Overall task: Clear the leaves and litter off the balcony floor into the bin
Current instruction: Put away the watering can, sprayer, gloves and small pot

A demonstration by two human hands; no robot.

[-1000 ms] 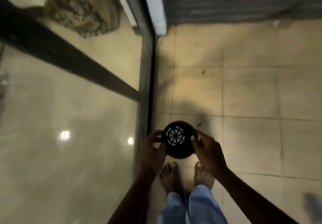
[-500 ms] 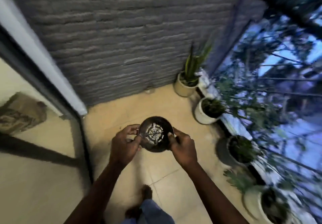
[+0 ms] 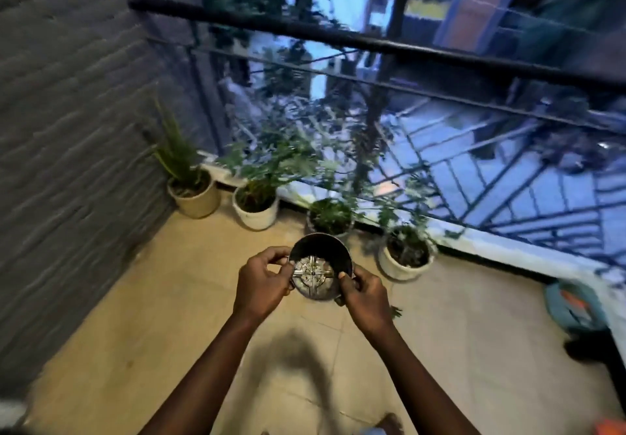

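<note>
At the bottom edge of the frame a bare foot (image 3: 390,421) shows, cut off by the border, on the beige tiled balcony floor (image 3: 162,340). Two bare forearms reach up to the centre. There the left hand (image 3: 262,280) and the right hand (image 3: 367,294) each curl round opposite sides of a small dark round container with a pale slotted base (image 3: 320,265), thumbs hooked over its rim, holding it above the floor with the mouth tipped toward the camera. Whether anything lies inside is hard to make out.

Just right of the right wrist a small green leafy sprig (image 3: 395,311) lies on the tiles, partly hidden by the arm. At the right edge sits a blurred teal object with an orange patch (image 3: 572,306), unidentifiable.

Further up, four pale round plant pots (image 3: 255,213) stand in a row along the balcony's outer edge; the container hides part of the third. A grey ribbed wall (image 3: 67,130) fills the left. A black metal railing (image 3: 372,45) crosses the top, with smeared trees and buildings beyond.
</note>
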